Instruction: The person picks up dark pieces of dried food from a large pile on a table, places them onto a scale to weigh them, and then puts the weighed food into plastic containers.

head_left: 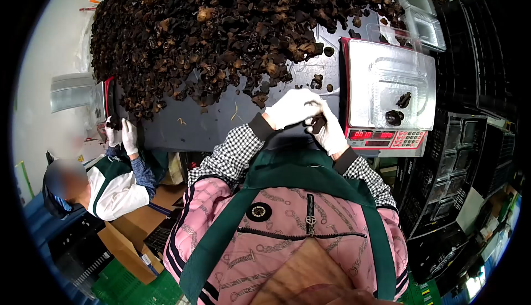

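My left hand (pixel 293 107) and my right hand (pixel 331 132), both in white gloves, meet at the table's near edge. A dark wood ear mushroom (pixel 317 123) is pinched between them, partly covered by the fingers. Just to the right stands a red and white digital scale (pixel 358 92) with its display lit. On its plate lies a clear plastic tray (pixel 399 67) with two dark mushroom pieces (pixel 394 118) at its near end. Beyond my hands a few loose mushrooms (pixel 316 81) lie on the dark table.
A big heap of wood ear mushrooms (pixel 204 34) covers the far table. More clear trays (pixel 426 25) stand at the back right, beside black crates (pixel 462 144). At left a co-worker in white gloves (pixel 128 136) handles a dark piece near another scale (pixel 108 97). A cardboard box (pixel 130 244) is below.
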Motion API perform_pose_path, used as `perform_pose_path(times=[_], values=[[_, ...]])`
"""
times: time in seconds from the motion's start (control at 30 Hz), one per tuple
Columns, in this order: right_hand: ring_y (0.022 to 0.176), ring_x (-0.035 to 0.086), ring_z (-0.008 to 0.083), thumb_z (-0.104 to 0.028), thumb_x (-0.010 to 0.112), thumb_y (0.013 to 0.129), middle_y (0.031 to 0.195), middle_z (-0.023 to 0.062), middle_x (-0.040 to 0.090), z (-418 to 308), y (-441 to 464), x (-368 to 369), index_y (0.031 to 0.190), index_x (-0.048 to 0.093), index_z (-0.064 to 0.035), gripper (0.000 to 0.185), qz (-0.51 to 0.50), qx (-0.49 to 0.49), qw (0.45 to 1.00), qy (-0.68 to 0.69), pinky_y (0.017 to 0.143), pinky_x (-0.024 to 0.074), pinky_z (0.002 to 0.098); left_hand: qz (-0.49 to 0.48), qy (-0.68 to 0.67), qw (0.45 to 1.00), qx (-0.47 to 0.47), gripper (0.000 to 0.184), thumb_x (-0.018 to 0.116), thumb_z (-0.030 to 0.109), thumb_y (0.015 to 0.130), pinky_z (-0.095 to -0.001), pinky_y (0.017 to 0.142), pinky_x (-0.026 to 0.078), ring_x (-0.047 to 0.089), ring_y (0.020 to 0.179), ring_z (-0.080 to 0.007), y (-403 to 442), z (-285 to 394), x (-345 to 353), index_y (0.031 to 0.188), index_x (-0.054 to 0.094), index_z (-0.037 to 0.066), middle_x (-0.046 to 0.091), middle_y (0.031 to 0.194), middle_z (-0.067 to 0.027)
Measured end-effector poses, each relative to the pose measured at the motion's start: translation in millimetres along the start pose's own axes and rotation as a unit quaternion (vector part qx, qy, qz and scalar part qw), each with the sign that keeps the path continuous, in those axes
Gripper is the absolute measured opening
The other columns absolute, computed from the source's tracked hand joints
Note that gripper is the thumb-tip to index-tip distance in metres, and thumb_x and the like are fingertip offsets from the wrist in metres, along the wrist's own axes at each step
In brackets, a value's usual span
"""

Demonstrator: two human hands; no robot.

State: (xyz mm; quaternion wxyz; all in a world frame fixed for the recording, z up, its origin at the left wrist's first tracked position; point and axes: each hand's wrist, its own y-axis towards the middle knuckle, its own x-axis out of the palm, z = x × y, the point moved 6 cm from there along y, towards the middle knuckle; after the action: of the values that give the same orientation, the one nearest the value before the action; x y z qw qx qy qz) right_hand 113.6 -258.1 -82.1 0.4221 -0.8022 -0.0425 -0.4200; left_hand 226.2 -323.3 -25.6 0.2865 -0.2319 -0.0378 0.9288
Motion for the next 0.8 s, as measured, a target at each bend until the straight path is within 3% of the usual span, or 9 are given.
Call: perform_pose_path(times=[0.03,0.13,0.17,0.23,0.4,0.53,0.67,0.77,0.8], values=[[0.067,0.058,0.0148,-0.041,0.057,0.100,0.087,0.0008,0.064,5.6,7.9,-12.6,0.103,0.064,-0.0126,0.030,0.031,0.013,0.999,0.012,0.056,0.0424,0.0275,0.046,-0.040,0.998,-0.007,0.023,0.067,0.019,0.089,-0.0336,0.080,0.053,0.067,0.087,-0.0255,4.4,-15.4,-2.6,0.106,0.070,0.004,0.069,0.099,-0.0123],[0.065,0.057,0.0145,-0.036,0.059,0.100,0.081,0.0012,0.062,6.2,14.7,-30.1,0.091,0.062,-0.0116,0.026,0.036,-0.015,0.998,-0.042,0.052,0.0401,0.0268,0.233,0.155,0.960,0.031,0.023,0.065,0.015,0.088,-0.0379,0.083,0.052,0.065,0.095,-0.0313,25.7,-27.3,-11.1,0.110,0.066,0.006,0.064,0.099,-0.0123],[0.064,0.059,0.0148,-0.035,0.059,0.099,0.081,0.0019,0.063,8.7,17.2,-36.9,0.091,0.061,-0.0112,0.025,0.037,-0.004,0.999,-0.036,0.051,0.0402,0.0275,0.225,0.211,0.950,0.047,0.029,0.066,0.014,0.086,-0.0378,0.085,0.051,0.062,0.100,-0.0304,36.0,-22.4,-7.2,0.115,0.063,0.008,0.062,0.107,-0.0119],[0.063,0.059,0.0151,-0.033,0.060,0.099,0.079,0.0025,0.064,9.4,16.1,-37.5,0.089,0.061,-0.0109,0.024,0.042,0.013,0.998,-0.036,0.049,0.0398,0.0283,0.199,0.282,0.934,0.093,0.029,0.065,0.013,0.086,-0.0383,0.085,0.051,0.060,0.100,-0.0310,47.3,-24.1,4.3,0.114,0.061,0.009,0.060,0.107,-0.0120],[0.058,0.057,0.0146,-0.030,0.057,0.099,0.076,0.0027,0.063,-0.9,-2.1,-16.0,0.087,0.060,-0.0095,0.024,0.035,0.038,0.995,-0.087,0.047,0.0383,0.0283,0.111,0.214,0.966,0.094,0.013,0.062,0.013,0.088,-0.0414,0.079,0.051,0.060,0.090,-0.0345,13.4,-33.0,7.6,0.100,0.063,0.007,0.059,0.093,-0.0142],[0.067,0.059,0.0138,-0.019,0.052,0.095,0.087,0.0046,0.064,-4.5,-11.2,2.0,0.106,0.064,-0.0039,0.022,-0.006,0.040,0.993,-0.109,0.053,0.0412,0.0268,0.063,0.233,0.970,0.030,0.010,0.059,0.012,0.085,-0.0423,0.076,0.052,0.060,0.088,-0.0329,-84.9,-17.5,-11.6,0.094,0.061,0.007,0.057,0.090,-0.0127],[0.071,0.059,0.0133,-0.010,0.050,0.089,0.090,0.0051,0.065,2.5,-6.8,0.9,0.110,0.065,-0.0020,0.027,-0.034,0.058,0.989,-0.131,0.057,0.0427,0.0257,-0.070,0.268,0.943,-0.186,0.014,0.062,0.011,0.081,-0.0455,0.080,0.053,0.064,0.090,-0.0367,-185.8,-50.2,-15.3,0.094,0.066,0.007,0.060,0.092,-0.0160],[0.072,0.059,0.0124,-0.007,0.049,0.088,0.091,0.0048,0.066,8.4,-4.3,1.7,0.109,0.066,-0.0021,0.028,-0.053,0.046,0.986,-0.151,0.058,0.0430,0.0256,-0.131,0.282,0.929,-0.200,0.019,0.069,0.016,0.080,-0.0458,0.078,0.053,0.065,0.091,-0.0371,-232.2,-86.9,-14.6,0.098,0.068,0.009,0.064,0.091,-0.0168],[0.071,0.059,0.0119,-0.007,0.049,0.088,0.091,0.0047,0.066,9.0,-5.0,3.2,0.110,0.066,-0.0020,0.028,-0.051,0.048,0.984,-0.166,0.057,0.0429,0.0253,-0.101,0.281,0.936,-0.189,0.017,0.070,0.015,0.082,-0.0454,0.076,0.054,0.065,0.088,-0.0367,-217.5,-73.7,-24.4,0.097,0.068,0.008,0.064,0.088,-0.0159]])
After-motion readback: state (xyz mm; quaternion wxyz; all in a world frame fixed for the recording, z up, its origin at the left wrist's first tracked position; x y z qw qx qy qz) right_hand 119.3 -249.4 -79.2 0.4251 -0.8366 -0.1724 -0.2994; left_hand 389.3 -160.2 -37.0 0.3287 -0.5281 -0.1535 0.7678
